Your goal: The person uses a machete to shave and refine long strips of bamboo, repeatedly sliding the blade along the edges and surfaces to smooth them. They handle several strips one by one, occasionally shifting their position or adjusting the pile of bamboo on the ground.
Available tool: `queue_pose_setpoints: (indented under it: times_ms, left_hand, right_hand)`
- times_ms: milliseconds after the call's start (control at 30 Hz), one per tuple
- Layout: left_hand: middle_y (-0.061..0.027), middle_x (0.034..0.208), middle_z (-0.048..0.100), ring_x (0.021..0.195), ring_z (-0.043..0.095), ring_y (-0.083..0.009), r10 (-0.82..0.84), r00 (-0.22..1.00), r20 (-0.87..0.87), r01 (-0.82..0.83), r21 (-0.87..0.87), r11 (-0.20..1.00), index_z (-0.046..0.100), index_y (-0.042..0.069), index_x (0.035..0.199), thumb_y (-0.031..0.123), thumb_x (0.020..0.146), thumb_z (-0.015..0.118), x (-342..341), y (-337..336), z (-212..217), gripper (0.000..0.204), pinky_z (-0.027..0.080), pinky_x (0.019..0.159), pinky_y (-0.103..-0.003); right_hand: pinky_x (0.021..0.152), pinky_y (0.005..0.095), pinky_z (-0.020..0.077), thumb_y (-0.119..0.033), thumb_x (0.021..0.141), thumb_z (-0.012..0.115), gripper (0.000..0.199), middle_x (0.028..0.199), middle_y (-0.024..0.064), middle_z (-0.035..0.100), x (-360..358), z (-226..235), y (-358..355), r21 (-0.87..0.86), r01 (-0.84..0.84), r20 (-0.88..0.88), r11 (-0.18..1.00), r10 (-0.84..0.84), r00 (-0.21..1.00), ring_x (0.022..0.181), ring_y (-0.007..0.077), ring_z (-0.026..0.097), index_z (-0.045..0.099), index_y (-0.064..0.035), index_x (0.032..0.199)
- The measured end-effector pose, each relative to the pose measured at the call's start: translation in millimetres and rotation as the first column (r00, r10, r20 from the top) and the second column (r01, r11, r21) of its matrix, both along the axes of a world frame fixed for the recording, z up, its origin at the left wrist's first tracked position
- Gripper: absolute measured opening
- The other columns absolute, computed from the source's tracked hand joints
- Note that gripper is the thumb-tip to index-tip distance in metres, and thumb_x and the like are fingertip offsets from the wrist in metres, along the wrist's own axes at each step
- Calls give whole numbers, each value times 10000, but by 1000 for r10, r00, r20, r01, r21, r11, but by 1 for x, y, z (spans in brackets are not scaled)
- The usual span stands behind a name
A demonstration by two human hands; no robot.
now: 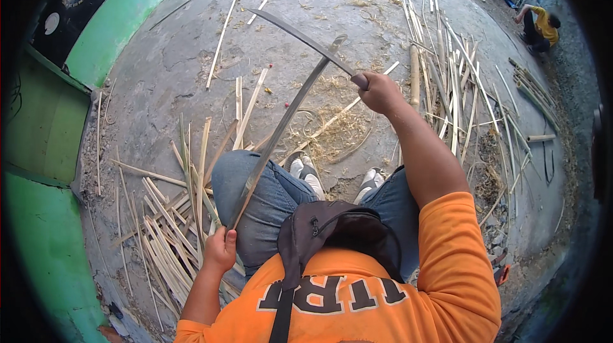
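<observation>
In my right hand (381, 94), closed round its short handle, is a machete (297, 34) with a long, slightly curved dark blade pointing up and to the left. My left hand (220, 250) grips the near end of a long bamboo strip (284, 129) beside my left knee. The strip slants over my left thigh, up and to the right. Near its far end the machete blade crosses it; whether the two touch I cannot tell. My fingers on the left are partly hidden behind the thumb.
Many split bamboo strips (169, 234) lie heaped at my left. A longer pile (456, 81) lies on the right, beside a bamboo pole (414, 78). Shavings (332, 129) cover the concrete before my shoes. A green wall (48, 247) stands left; a seated person (541, 28) is far right.
</observation>
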State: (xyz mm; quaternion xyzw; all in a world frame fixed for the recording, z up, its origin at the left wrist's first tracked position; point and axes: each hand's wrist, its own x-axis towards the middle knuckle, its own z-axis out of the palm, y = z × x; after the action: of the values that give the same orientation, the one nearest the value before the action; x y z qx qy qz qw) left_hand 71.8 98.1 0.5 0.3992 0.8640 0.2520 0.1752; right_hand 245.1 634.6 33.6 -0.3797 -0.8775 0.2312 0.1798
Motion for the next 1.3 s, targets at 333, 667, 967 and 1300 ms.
queue_pose_setpoints:
  times_ms: [333,667,967,1300]
  left_hand:
    - [-298,676,557,728,571,-570,8,1000,15,-8,13,1000,539,-16,850,639,1063,419,-1,-8,-9,699,431,607,-557]
    - [-270,662,539,690,572,-538,1,998,69,-1,2,1000,525,-21,836,657,1065,391,-4,-6,-6,728,432,614,-532]
    - [-232,642,513,621,572,-459,-22,989,145,19,17,1000,512,-27,823,680,1062,363,-16,-11,-17,761,419,589,-484]
    - [-198,703,538,662,525,-386,-52,960,276,29,88,996,524,-17,845,677,1060,399,-21,-14,-8,737,446,653,-431]
  right_hand:
    - [722,453,584,-256,906,682,103,795,92,731,-27,29,-56,247,-480,272,842,415,868,756,319,724,681,-162,864]
    - [797,453,576,-213,931,674,179,942,169,763,-5,-1,-4,-119,-39,-68,992,31,997,872,346,738,775,-172,1072]
    - [739,481,575,-195,835,712,62,810,106,728,-8,38,-21,327,-421,224,846,363,904,807,364,720,674,-150,855]
    - [819,481,540,-341,850,763,395,948,221,758,64,-7,65,94,395,-41,914,-393,919,909,383,728,755,-40,1105]
